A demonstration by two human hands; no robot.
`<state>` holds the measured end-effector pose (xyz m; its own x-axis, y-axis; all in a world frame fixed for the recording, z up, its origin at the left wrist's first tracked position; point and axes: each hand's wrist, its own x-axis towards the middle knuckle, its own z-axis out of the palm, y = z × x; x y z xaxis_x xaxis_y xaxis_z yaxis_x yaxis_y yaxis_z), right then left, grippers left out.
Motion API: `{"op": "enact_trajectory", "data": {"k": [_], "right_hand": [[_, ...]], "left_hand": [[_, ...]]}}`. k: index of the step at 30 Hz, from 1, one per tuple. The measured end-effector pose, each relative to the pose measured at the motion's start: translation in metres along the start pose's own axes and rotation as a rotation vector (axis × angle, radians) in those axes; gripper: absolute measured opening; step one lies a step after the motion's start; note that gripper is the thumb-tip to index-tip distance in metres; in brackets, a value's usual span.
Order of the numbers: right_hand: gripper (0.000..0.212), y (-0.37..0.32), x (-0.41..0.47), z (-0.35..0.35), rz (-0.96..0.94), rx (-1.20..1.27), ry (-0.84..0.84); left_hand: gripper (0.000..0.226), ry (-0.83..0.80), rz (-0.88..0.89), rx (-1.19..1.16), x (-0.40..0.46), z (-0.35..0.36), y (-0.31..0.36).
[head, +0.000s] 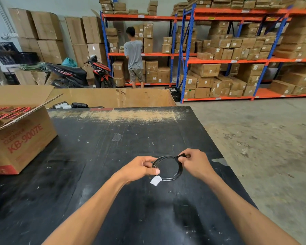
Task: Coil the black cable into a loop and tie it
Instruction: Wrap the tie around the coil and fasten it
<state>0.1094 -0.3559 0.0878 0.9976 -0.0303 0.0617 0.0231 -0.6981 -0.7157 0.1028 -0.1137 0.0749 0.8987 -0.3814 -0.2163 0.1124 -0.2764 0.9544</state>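
I hold the cable (167,167) as a round coil of several turns, up above the black counter (99,156), between my two hands. My left hand (140,167) pinches the coil's left side, thumb on top and fingers (148,160) closed around the strands. A white tag (155,180) hangs from the coil just under that thumb. My right hand (195,164) grips the coil's upper right, its fingers clenched on a short black end that sticks out toward the left. To my left an open box (23,138) sits on the counter, well apart from the cable
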Motion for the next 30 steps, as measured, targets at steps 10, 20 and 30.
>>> {"op": "enact_trajectory", "data": {"k": [10,20,30], "right_hand": [[0.01,0.067,0.006,-0.012,0.474,0.613,0.008],[0.015,0.117,-0.01,-0.016,0.637,0.748,0.159],[0.029,0.143,-0.007,0.0,0.608,0.443,0.349]], "left_hand": [[0.041,0.29,-0.104,-0.391,0.04,0.052,-0.02],[0.022,0.408,-0.284,-0.597,0.1,0.111,-0.029],[0.021,0.462,-0.293,-0.155,0.129,0.137,-0.045]]}}
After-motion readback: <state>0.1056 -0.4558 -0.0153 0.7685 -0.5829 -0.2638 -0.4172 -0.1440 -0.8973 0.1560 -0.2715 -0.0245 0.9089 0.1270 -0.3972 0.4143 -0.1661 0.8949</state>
